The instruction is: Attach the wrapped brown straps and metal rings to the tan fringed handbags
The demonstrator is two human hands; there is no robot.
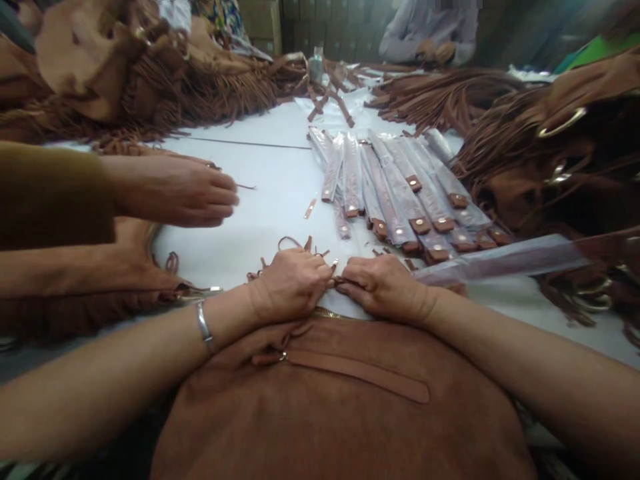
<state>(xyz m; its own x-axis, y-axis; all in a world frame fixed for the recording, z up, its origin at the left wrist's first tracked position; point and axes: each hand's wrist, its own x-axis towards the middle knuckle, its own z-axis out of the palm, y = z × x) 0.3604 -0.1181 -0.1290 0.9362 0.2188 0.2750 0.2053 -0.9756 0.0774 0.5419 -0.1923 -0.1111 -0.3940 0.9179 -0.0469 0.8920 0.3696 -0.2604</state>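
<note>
A brown suede bag (340, 407) with a zip pocket lies in front of me, its top edge toward the table. My left hand (293, 283) and my right hand (385, 287) meet at that top edge, both pinching a small brown strap end (336, 281) between them. A long strap wrapped in clear plastic (500, 261) runs from my right hand off to the right. A silver bangle (203, 327) sits on my left wrist.
Several plastic-wrapped brown straps (395, 193) lie in a row on the white table (270, 180). Fringed brown bags are heaped at the left back (150, 73) and the right (560, 167). Another person's hand (190, 190) reaches in from the left; a further person (430, 33) sits at the far end.
</note>
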